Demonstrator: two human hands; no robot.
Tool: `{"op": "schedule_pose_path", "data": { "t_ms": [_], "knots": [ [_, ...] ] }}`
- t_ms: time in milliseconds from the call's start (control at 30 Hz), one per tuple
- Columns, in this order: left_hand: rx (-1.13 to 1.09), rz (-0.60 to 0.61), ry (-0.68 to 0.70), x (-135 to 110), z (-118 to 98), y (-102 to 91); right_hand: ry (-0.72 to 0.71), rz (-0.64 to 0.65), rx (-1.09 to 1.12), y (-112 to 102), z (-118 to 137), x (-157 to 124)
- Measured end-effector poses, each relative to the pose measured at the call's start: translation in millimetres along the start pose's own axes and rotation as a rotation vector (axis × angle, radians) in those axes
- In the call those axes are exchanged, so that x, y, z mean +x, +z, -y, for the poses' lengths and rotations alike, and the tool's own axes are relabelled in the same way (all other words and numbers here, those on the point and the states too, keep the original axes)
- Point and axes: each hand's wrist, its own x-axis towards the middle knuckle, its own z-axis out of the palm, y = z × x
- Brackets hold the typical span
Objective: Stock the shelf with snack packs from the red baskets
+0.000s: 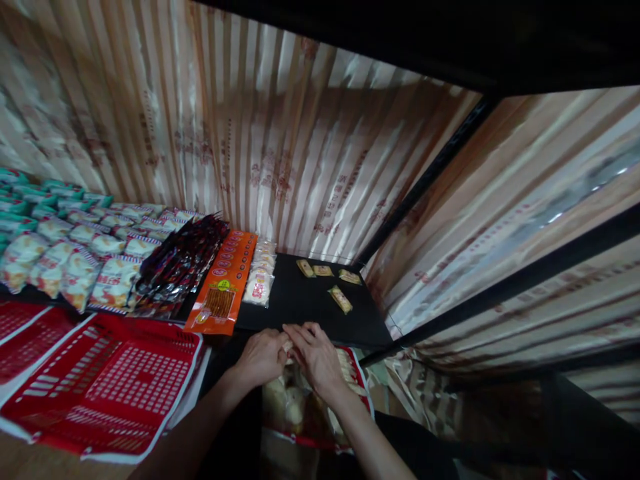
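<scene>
My left hand (263, 357) and my right hand (316, 357) meet at the front edge of a black shelf (305, 303), over a red-edged bag of pale wrapped snacks (300, 407). Both hands have their fingers curled together around a small pale packet (289, 345) between them. A few small yellow-brown snack packets (340, 299) lie loose on the shelf ahead, near the back right corner.
Rows of goods fill the shelf to the left: pale packets (259, 280), orange packets (224, 283), dark foil packets (180, 263), and white and green bags (75, 257). Red plastic baskets (115, 383) lie at lower left. Striped shiny sheeting (280, 147) covers the back and right walls.
</scene>
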Motion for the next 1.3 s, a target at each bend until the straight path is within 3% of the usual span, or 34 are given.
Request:
{"op": "schedule_pose_path", "data": {
  "t_ms": [100,233,333,400,500,600,733,867,1067,1300],
  "knots": [
    [-0.043,-0.039,-0.019,1,-1,-8.7,0.047,0.061,-0.046,-10,0,10],
    [-0.218,-0.291,-0.126,6,10,-10.6,0.187,0.04,0.092,-6,-10,26],
    [-0.261,-0.565,-0.242,9,21,-6.4,0.411,-0.089,0.441,15,-15,41],
    [-0.243,-0.671,-0.271,9,28,-0.6,0.558,-0.12,0.778,34,-14,51],
    [-0.214,-0.648,-0.28,10,37,10.9,0.764,-0.117,1.157,60,-6,67],
    [-0.182,-0.578,-0.308,14,46,20.8,0.894,-0.19,1.291,80,2,82],
    [-0.124,-0.489,-0.333,21,56,24.4,0.922,-0.291,1.27,99,1,100],
    [-0.054,-0.408,-0.342,28,59,23.4,0.867,-0.22,1.022,110,-7,110],
    [0.036,-0.345,-0.35,33,58,27.6,0.866,-0.023,0.628,102,-10,112],
    [0.092,-0.387,-0.34,37,54,29.0,0.807,0.053,0.414,90,-3,116]
  ]
}}
